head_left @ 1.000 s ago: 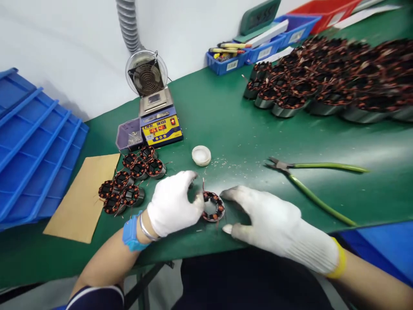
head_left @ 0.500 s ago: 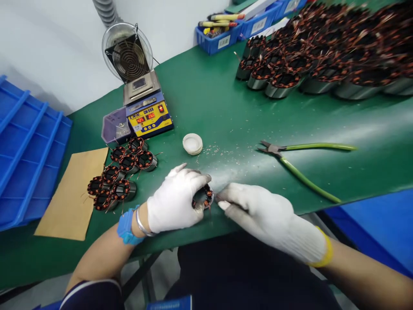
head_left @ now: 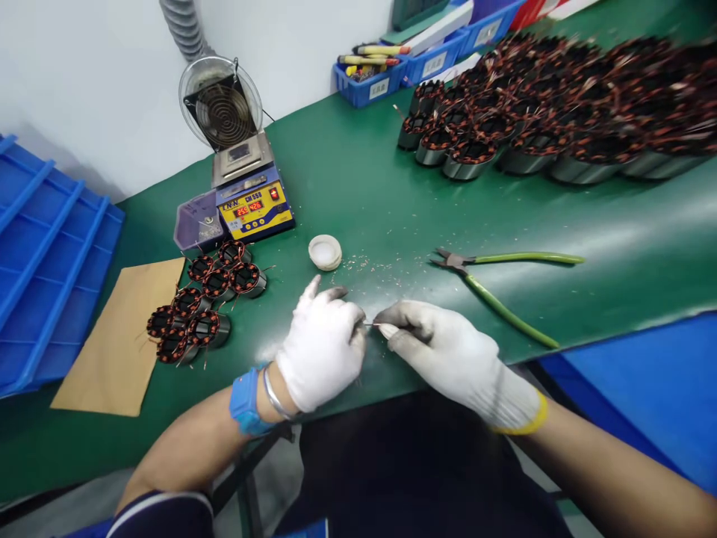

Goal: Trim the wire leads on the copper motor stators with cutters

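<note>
A thin wire [head_left: 371, 323] ran short and nearly straight between the two gloved hands, just above the green bench [head_left: 336, 179] and close to its front edge. It was dark toward the left end and reddish toward the right, no thicker than a line. The right hand [head_left: 448, 344] pinched it between thumb and forefinger, its other fingers curled in behind. The left hand [head_left: 325, 347] was turned back up, with two fingers reaching toward the white cup [head_left: 325, 252] and the others bent down where the wire met them; what lay beneath that hand was hidden, so I could not tell how tightly those bent fingers were pressed. Pale scraps [head_left: 375, 265] were scattered between the cup and the green-handled cutters [head_left: 456, 261], which lay with their handles apart. To the left stood eight stators [head_left: 216, 284], dark steel outside, ringed with copper windings over black, with loose wire ends sticking out. Beside them lay a brown card [head_left: 120, 344], and behind them sat a yellow-fronted unit [head_left: 258, 213] with lit red digits.
</note>
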Demonstrator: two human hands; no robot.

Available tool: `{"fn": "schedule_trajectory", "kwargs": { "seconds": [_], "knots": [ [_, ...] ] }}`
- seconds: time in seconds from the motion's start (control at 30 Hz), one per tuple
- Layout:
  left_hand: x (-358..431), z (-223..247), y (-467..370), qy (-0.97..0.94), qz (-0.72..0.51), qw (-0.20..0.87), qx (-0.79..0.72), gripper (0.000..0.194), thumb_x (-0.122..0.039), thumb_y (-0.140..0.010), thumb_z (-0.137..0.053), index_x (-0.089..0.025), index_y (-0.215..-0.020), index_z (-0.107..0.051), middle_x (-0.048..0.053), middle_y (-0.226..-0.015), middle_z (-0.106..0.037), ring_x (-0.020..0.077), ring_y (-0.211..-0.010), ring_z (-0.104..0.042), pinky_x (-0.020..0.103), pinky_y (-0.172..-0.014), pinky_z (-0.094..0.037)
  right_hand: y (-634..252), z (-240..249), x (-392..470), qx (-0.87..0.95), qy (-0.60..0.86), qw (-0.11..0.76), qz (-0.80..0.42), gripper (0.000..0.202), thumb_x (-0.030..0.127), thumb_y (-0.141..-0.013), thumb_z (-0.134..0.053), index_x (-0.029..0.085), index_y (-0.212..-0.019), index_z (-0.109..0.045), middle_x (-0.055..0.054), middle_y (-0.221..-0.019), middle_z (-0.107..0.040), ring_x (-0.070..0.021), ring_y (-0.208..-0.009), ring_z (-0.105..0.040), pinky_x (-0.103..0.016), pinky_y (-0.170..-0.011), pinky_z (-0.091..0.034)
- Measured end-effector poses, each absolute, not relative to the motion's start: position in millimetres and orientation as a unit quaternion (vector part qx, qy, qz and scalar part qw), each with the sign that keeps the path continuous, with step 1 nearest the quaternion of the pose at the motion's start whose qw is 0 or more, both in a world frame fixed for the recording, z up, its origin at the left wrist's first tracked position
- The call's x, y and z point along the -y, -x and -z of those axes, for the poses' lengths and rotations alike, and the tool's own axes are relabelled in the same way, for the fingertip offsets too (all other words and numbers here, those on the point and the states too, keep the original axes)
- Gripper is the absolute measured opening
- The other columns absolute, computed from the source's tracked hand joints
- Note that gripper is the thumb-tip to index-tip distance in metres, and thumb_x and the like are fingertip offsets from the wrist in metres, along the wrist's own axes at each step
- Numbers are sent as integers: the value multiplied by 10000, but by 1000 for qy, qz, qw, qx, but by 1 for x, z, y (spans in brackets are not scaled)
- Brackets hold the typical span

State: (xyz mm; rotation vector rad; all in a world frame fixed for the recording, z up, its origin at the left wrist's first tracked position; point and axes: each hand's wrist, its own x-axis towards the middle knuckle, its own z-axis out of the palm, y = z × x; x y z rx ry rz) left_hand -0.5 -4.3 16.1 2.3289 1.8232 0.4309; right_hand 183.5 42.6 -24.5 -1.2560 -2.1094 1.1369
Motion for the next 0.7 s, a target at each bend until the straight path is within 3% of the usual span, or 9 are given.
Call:
{"fn": "schedule_trajectory", "kwargs": {
  "seconds": [0.27,0.53,0.7],
  "knots": [
    [1,-8,7,-780,-168,147,-584,108,-180,-882,-595,-207,-839,-690,22,-859,-737,192,-900,-683,443,-1135,-447,-176,20,-43,721,444,246,-472,223,376,-831,-545,212,-845,-696,-51,-789,-741,-214,-721,-686,-329,-678,-563],
    [3,1,6,-765,-224,147,-586,143,-190,-905,-539,-197,-831,-661,16,-792,-724,169,-801,-691,460,-1177,-404,-168,23,-45,672,448,255,-532,183,367,-779,-595,208,-816,-679,-56,-766,-742,-219,-703,-696,-324,-655,-575],
    [4,5,3,-757,-248,135,-589,147,-177,-892,-524,-206,-815,-646,13,-801,-728,167,-791,-695,487,-1203,-379,-173,30,-35,711,475,242,-459,158,327,-844,-554,221,-848,-671,-48,-769,-741,-206,-679,-698,-314,-623,-571]
  ]
}}
